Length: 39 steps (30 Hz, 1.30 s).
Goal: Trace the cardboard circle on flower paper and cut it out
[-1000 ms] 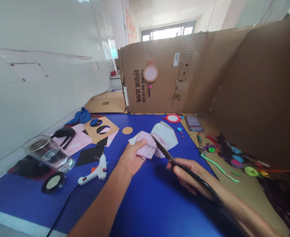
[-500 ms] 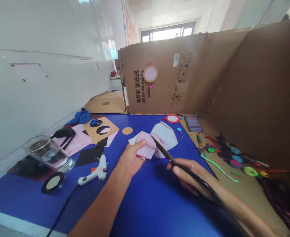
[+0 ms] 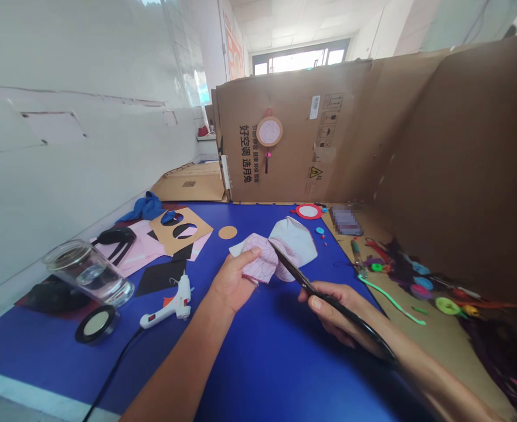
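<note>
At the centre of the blue table (image 3: 250, 375), patterned cloth (image 3: 258, 261) is pinched between thumb and fingers of the left hand (image 3: 236, 281); the right hand (image 3: 335, 313) grips scissors (image 3: 291, 267), their blades angled toward ten o'clock and the tips meeting the cloth. Compared with half a second and one second earlier, hands, cloth and scissors keep almost the same pose; only the viewpoint seems to have shifted slightly. No fresh advance of a cut can be made out, which suggests a pause or very slow trimming. Whether the blades are parted is unclear.

With the cloth as dial centre and the far cardboard (image 3: 289, 170) at twelve, a glass (image 3: 85, 272) at nine appears to hold clear liquid, its level hard to read. Toward eight lie a black-rimmed disc (image 3: 95, 324) of uncertain nature and, nearer, the glue gun (image 3: 170, 308). From three to four, coloured oddments (image 3: 447, 305) lie loose on a brown sheet (image 3: 441, 337).
</note>
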Available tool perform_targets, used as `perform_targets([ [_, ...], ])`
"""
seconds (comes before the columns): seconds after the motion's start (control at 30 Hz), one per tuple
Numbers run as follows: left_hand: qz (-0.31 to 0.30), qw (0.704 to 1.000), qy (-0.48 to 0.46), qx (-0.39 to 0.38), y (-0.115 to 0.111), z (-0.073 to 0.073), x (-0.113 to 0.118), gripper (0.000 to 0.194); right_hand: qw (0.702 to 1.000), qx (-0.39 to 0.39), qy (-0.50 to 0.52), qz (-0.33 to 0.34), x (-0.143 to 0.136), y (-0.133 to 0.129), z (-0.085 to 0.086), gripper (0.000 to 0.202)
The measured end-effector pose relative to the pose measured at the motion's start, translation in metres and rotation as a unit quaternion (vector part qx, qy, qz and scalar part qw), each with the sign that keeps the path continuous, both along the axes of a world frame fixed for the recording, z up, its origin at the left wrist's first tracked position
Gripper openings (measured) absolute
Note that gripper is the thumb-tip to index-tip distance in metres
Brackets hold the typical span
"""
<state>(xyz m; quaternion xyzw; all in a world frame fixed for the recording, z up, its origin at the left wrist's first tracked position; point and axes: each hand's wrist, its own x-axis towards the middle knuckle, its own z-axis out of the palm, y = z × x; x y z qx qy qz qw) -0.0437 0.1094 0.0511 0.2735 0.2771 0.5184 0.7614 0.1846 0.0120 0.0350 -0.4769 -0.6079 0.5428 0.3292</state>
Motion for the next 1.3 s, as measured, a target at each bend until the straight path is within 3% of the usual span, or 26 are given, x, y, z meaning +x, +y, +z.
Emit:
perform_targets([
  [0.57, -0.002, 1.0, -0.007, 0.0, 0.0008, -0.0019, 0.0006, 0.03, 0.999, 0.016, 0.006, 0.035, 0.0037, 0.0027, -0.0006, 0.075],
  [1.3, 0.0, 1.0, -0.016, -0.005, 0.0001, -0.0017, 0.0015, 0.039, 1.0, -0.004, 0.013, 0.006, 0.0017, 0.0025, -0.0054, 0.07],
])
